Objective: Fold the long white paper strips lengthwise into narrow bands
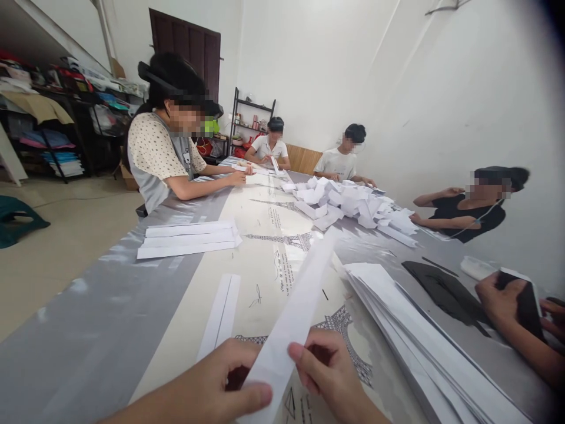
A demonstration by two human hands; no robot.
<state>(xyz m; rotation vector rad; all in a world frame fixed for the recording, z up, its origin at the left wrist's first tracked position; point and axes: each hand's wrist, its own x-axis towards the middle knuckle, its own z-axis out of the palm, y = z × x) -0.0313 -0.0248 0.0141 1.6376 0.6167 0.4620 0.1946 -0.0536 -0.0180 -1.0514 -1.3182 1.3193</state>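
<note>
A long white paper strip (pixel 300 294) slants up and away from me over the printed tablecloth. My left hand (pixel 220 377) pinches its near end, thumb on top. Higher up, on the strip's right edge, my right hand (pixel 329 368) grips it between thumb and curled fingers. Beyond my left hand lies a folded paper strip (pixel 222 312) with a dark line down its length. To the right of my right hand is a stack of long paper sheets (pixel 410 330).
Several paper strips (pixel 188 238) lie side by side at the left. A heap of folded paper (pixel 353 203) covers the far right. A person's hand (pixel 503 297) holds a phone (pixel 523 300) beside a black flat item (pixel 445 288). Other people sit around the table (pixel 110 306).
</note>
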